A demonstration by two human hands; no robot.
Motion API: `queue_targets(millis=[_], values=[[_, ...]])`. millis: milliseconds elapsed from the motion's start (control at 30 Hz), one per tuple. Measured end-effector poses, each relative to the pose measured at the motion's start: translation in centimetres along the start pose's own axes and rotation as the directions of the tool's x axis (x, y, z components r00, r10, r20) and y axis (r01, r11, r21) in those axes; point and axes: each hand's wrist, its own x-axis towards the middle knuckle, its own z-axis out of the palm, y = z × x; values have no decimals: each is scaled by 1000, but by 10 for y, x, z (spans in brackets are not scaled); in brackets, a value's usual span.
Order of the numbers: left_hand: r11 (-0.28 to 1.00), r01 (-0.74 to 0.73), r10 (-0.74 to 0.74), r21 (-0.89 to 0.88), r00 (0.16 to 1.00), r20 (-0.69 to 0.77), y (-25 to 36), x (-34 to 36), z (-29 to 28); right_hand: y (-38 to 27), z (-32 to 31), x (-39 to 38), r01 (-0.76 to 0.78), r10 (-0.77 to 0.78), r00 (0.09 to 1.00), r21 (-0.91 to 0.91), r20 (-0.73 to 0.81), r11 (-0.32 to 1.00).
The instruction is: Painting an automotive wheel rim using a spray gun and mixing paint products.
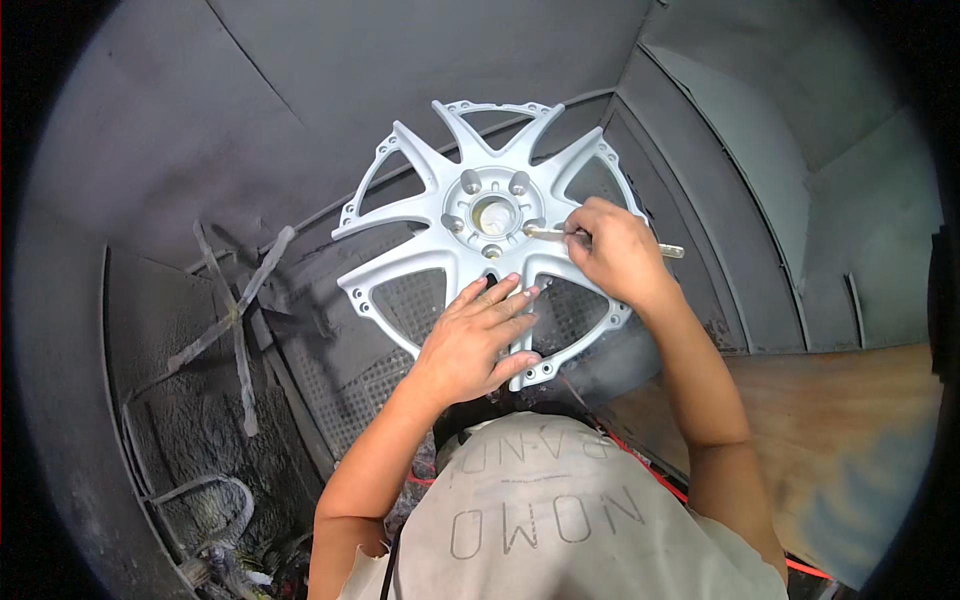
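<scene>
A silver-white wheel centre (420,215) with several forked spokes and a round hub stands in front of me. My left hand (480,338) lies on its near spokes, fingers stretched out and apart, gripping nothing. In a closed grip, my right hand (618,250) holds a thin, flat, pale tool (672,250) whose handle end sticks out to the right. The tool's other end reaches a bolt hole (533,228) at the right of the hub; its exact shape there is hard to make out. Round the open centre bore (494,216) sit several bolt holes.
Grey, paint-coated walls (400,50) surround the wheel. At the left stands a crossed bar frame (235,315). A perforated grate (360,400) lies below. Brown boarding (800,420) is at the lower right, and a red hose (650,462) runs beside my apron.
</scene>
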Motion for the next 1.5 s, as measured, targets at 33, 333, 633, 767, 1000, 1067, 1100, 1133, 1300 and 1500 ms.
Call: queue_targets(millis=[33, 333, 633, 767, 1000, 1067, 1100, 1133, 1300, 1500], values=[[1000, 0, 0, 0, 1000, 2, 0, 0, 0, 0, 0, -1, 12, -12, 999, 5, 31, 1000], [1000, 0, 0, -9, 1000, -6, 1, 0, -3, 1, 0, -4, 42, -42, 999, 6, 0, 999], [1000, 0, 0, 8, 1000, 5, 5, 3, -5, 2, -3, -7, 48, -48, 999, -10, -1, 999], [1000, 8, -7, 14, 1000, -14, 7, 5, -4, 5, -4, -7, -3, 4, 996, 8, -85, 1000], [999, 5, -4, 43, 999, -35, 10, 2, -3, 6, -2, -9, -7, 7, 999, -8, -34, 1000], [999, 6, -5, 44, 1000, -24, 10, 2, -3, 5, -2, -10, 15, -14, 1000, 14, -20, 1000], [999, 13, -12, 32, 1000, -28, 10, 3, -3, 5, -2, -10, 6, -5, 999, 8, -38, 1000], [999, 9, -8, 37, 1000, -15, 9, 3, -4, 4, -1, -11, 16, -16, 999, 4, -34, 1000], [999, 9, -9, 46, 1000, -5, 8, 4, -4, 2, -2, -16, -8, 10, 994, 18, -109, 1000], [999, 5, -5, 45, 1000, -4, 5, 5, -3, 0, -2, -16, -55, 54, 996, -24, -75, 998]])
